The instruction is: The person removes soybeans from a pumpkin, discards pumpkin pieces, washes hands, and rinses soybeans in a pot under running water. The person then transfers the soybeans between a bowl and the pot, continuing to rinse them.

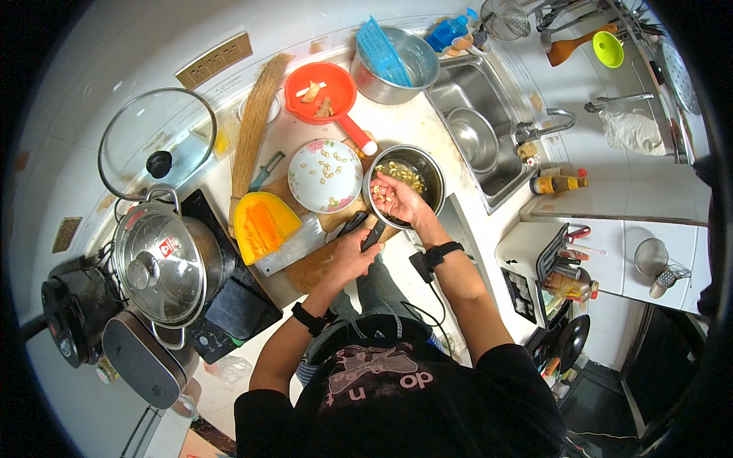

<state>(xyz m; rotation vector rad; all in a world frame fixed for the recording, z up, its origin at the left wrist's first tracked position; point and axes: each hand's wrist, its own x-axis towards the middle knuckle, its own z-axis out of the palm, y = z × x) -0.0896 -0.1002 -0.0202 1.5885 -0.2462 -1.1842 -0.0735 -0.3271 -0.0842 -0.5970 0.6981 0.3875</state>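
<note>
My left hand (pixel 354 255) is closed around the black handle (pixel 374 235) of a steel saucepan (pixel 440 186). Inside the pan, pale seeds (pixel 408 173), apparently pumpkin seeds, lie in liquid. Over the pan is my right hand (pixel 402 200), palm up and fingers curled, with several wet seeds (pixel 381 192) on it. To the left, a floral white plate (pixel 306 186) carries more seeds, spread apart. A cleaver (pixel 295 245) lies flat on the wooden cutting board (pixel 314 270), its dark handle beside my left hand. Partly over the blade rests a cut piece of pumpkin (pixel 263 226).
Behind the plate stands a red strainer (pixel 338 74) with ginger-like pieces. A large pot (pixel 395 94) holds a blue basket (pixel 381 51). Right is the sink (pixel 478 86) with a metal bowl (pixel 472 140). Left are a lidded steel pot (pixel 166 257) on an induction cooker (pixel 252 323) and a straw whisk (pixel 257 126).
</note>
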